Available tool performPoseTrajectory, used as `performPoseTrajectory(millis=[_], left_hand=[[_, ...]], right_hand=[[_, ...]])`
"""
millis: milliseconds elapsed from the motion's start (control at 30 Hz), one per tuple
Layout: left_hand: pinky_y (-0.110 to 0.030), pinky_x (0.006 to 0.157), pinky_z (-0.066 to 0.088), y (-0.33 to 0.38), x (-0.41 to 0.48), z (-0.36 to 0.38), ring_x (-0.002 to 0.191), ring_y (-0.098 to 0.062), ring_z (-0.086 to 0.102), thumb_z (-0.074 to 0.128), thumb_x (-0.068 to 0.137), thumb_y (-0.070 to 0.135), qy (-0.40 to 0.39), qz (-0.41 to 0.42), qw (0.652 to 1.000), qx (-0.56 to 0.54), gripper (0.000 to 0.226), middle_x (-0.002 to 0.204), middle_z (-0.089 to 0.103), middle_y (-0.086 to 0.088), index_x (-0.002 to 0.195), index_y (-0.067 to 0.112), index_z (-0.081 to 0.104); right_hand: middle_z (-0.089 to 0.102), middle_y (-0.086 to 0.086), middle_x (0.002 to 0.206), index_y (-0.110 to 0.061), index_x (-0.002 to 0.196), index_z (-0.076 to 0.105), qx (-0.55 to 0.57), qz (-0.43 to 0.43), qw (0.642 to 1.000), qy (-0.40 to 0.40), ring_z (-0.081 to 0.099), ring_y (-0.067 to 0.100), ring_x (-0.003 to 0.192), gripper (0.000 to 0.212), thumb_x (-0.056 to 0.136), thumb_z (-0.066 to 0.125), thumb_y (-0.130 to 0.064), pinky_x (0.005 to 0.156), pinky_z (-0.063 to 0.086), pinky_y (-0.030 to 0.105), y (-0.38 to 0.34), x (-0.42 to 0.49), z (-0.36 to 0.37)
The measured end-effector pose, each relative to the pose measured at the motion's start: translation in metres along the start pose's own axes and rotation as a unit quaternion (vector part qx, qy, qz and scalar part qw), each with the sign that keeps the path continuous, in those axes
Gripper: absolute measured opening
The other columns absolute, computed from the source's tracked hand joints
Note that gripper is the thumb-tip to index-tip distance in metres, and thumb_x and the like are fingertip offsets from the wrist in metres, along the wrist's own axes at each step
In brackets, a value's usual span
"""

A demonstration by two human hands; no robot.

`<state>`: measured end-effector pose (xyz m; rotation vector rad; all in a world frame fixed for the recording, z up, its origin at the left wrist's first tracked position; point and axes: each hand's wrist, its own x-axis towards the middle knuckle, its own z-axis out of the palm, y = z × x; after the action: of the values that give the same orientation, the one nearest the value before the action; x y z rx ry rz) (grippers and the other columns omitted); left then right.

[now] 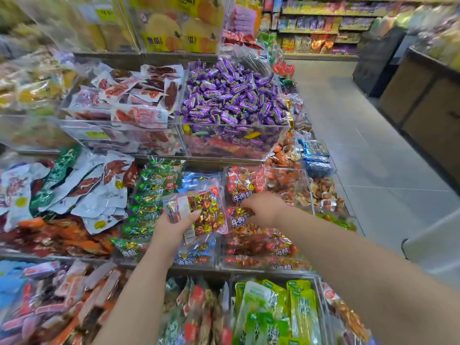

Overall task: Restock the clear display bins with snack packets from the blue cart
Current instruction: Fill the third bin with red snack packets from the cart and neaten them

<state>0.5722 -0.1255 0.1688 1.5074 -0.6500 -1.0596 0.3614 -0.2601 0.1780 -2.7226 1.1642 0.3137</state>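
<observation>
My left hand point(171, 224) grips a clear snack packet point(204, 212) full of red and gold wrapped pieces, held tilted above the middle-row bins. My right hand point(263, 207) reaches down into the clear bin point(263, 266) of red packets; its fingers are buried among the red packets point(239, 217), and whether they hold one cannot be seen. To the left of that bin sits a bin of blue packets point(196, 255) and a row of green packets point(146, 210). No blue cart shows in this view.
Above stands a clear bin heaped with purple wrapped candies point(231, 95), with meat-snack packets point(139, 95) to its left. Green bags point(276, 310) fill a lower bin. The grey aisle floor point(361, 145) runs to the right, bordered by dark cabinets point(423, 105).
</observation>
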Motion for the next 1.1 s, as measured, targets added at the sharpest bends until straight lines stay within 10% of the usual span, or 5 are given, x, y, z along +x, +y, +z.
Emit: performPoseTrajectory(millis=[367,700,933,1100], left_hand=[[-0.034,0.085,0.051,0.016,0.031,-0.001,0.099,-0.019,0.067,0.086,0.042,0.046,-0.048,-0.014,0.999,-0.022,0.077,0.103,0.071,0.002,0.108,0.02,0.057],[-0.044,0.091,0.05,-0.004,0.043,0.005,0.099,-0.025,0.067,0.088,0.041,0.04,-0.033,-0.041,0.999,-0.014,0.077,0.107,0.07,-0.005,0.108,0.02,0.056],[-0.039,0.098,0.042,0.002,0.036,0.007,0.102,-0.014,0.059,0.085,0.041,0.042,-0.02,-0.042,0.998,-0.048,0.121,0.115,0.054,0.006,0.142,0.007,0.03],[-0.03,0.086,0.045,0.002,0.034,0.007,0.09,-0.006,0.059,0.085,0.046,0.044,-0.019,-0.041,0.998,-0.042,0.094,0.104,0.058,0.011,0.123,0.014,0.04]], right_hand=[[0.04,0.004,0.147,-0.016,0.137,0.048,0.306,0.094,0.946,-0.041,0.038,0.022,0.134,0.059,0.085,0.068,-0.035,0.105,0.031,0.031,0.037,0.019,-0.019],[0.043,0.002,0.14,-0.023,0.139,0.039,0.01,-0.001,0.994,0.105,0.035,0.024,0.13,0.06,0.086,0.049,-0.05,0.109,0.024,0.041,0.02,0.008,0.018],[0.03,0.002,0.141,-0.027,0.142,0.027,0.079,0.078,0.973,0.202,0.025,0.024,0.134,0.089,0.071,0.06,-0.067,0.114,0.018,0.04,0.011,-0.016,0.032],[0.017,0.003,0.141,-0.026,0.139,0.015,0.196,0.262,0.931,0.161,0.016,0.025,0.135,0.109,0.057,0.069,-0.073,0.115,0.019,0.041,-0.005,-0.029,0.063]])
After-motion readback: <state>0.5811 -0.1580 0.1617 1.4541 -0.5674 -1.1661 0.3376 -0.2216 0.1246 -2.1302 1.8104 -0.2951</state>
